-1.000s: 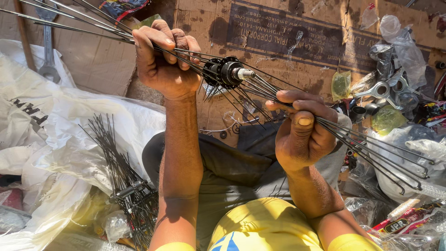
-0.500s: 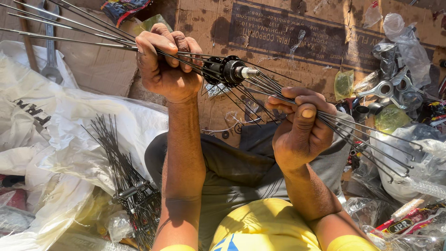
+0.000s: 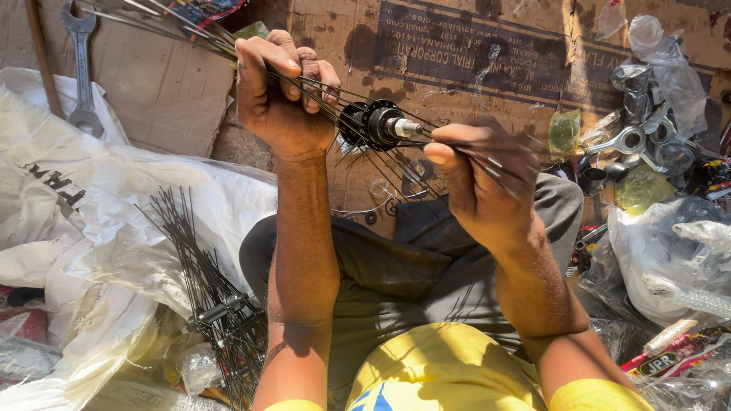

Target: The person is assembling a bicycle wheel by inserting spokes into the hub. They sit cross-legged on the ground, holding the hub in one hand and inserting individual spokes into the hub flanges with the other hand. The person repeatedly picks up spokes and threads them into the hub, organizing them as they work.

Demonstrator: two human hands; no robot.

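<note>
Spokes (image 3: 228, 42), thin and dark, fan out from a black wheel hub (image 3: 373, 125) held in the upper middle of the frame above the person's lap; the left hand (image 3: 278, 95) sits upper left of centre, its fingers curled shut around a bundle of those spokes, which run on past the knuckles toward the top left corner; the right hand (image 3: 476, 179), just right of centre, is closed with the thumb pressed down on another group of spokes that lead off toward the right edge, blurred there; the hub's silver axle end (image 3: 411, 129) points right, between the two hands and close to the right thumb; a second hub with loose spokes (image 3: 217, 308) lies at lower left on a white plastic sack (image 3: 114, 205); a spanner (image 3: 82, 65) rests on flattened cardboard (image 3: 472, 46) at upper left; metal parts in clear plastic bags (image 3: 647, 137) crowd the right edge; grey trousers (image 3: 403, 266) and yellow sleeves (image 3: 434, 373) fill the lower centre
</note>
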